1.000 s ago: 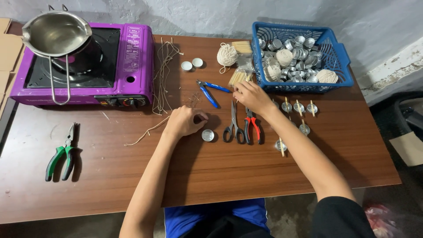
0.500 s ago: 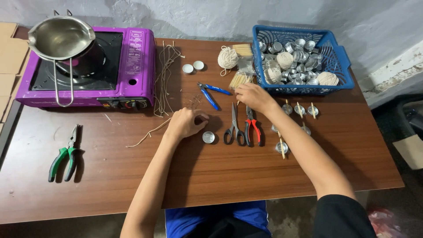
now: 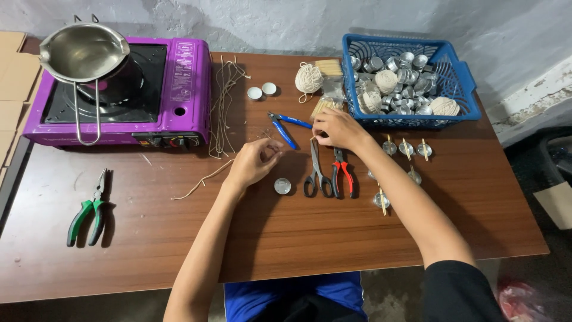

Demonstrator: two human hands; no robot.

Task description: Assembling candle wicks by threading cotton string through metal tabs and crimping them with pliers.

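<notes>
My left hand (image 3: 255,161) hovers low over the brown table (image 3: 179,250), fingertips pinched on what looks like a thin wick. A small round metal cup (image 3: 282,186) sits just to its right. My right hand (image 3: 336,128) rests beside a clear bag of wooden sticks (image 3: 325,106), fingers closed on what looks like a short stick. Below it, black-handled scissors (image 3: 316,170) and red-handled pliers (image 3: 344,174) lie side by side. Blue-handled pliers (image 3: 287,127) lie between my hands.
A purple portable stove (image 3: 182,83) with a steel pot (image 3: 83,52) stands at the back left. Loose wicks (image 3: 225,101), two white cups (image 3: 261,91), a twine ball (image 3: 308,77), a blue basket (image 3: 462,80) of metal cups, stick-topped cups (image 3: 407,149) and green pliers (image 3: 89,209) lie around.
Both hands stay at almost the same spots. My view has shifted slightly; no object on the table has moved.
</notes>
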